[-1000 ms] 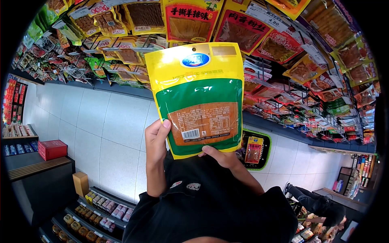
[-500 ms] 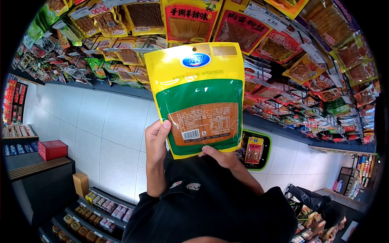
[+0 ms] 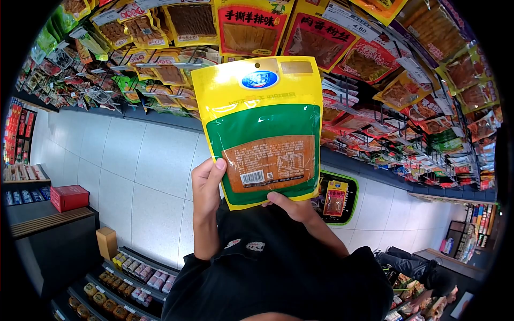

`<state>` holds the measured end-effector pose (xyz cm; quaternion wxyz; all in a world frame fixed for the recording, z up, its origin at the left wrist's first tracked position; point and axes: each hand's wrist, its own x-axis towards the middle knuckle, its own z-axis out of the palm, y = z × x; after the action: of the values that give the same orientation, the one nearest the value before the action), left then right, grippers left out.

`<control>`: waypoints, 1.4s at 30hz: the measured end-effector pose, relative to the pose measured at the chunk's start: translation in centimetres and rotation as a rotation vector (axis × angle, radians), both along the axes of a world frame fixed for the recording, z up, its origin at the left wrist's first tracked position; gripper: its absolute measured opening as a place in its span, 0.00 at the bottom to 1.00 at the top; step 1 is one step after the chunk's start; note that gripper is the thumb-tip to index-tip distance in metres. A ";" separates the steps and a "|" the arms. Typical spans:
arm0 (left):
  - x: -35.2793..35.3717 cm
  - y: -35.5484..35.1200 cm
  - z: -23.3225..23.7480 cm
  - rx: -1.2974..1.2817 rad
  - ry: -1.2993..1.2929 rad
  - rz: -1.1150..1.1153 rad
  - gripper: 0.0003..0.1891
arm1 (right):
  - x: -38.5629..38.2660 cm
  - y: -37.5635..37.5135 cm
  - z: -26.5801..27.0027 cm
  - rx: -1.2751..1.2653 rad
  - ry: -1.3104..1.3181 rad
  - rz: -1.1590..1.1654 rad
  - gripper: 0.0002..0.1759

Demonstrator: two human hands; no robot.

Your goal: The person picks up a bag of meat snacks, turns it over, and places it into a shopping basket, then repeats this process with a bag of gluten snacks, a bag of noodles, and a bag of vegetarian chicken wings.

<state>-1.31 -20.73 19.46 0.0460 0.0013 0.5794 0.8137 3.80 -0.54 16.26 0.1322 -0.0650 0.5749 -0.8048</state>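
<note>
The snack packet (image 3: pixel 262 123) is held upright before the rack of hanging packs (image 3: pixel 321 37). Its back panel and barcode label face the wearer, evidently so the print can be read. The left hand (image 3: pixel 206 187) pinches the lower left edge, thumb on the face. The right hand (image 3: pixel 292 207) closes on the bottom edge. The packet's top overlaps the hanging packs in view, and contact cannot be confirmed. Open tiled floor (image 3: pixel 144 160) lies left. A second person (image 3: pixel 417 267) crouches low right, well apart.
</note>
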 end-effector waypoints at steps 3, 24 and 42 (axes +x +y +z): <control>0.0 0.0 -0.1 0.000 -0.008 0.002 0.16 | 0.0 -0.2 0.3 -0.016 -0.035 -0.023 0.21; -0.4 0.1 -0.4 -0.015 -0.008 0.000 0.16 | -0.4 -0.6 0.2 -0.028 -0.048 -0.236 0.23; -0.7 0.1 -0.1 -0.028 -0.061 -0.042 0.16 | -0.9 -0.7 0.5 -0.055 -0.125 -0.170 0.15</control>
<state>-2.03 -20.63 19.35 0.0807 -0.0119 0.5889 0.8041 2.89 -1.26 16.81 0.0972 0.0307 0.5469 -0.8310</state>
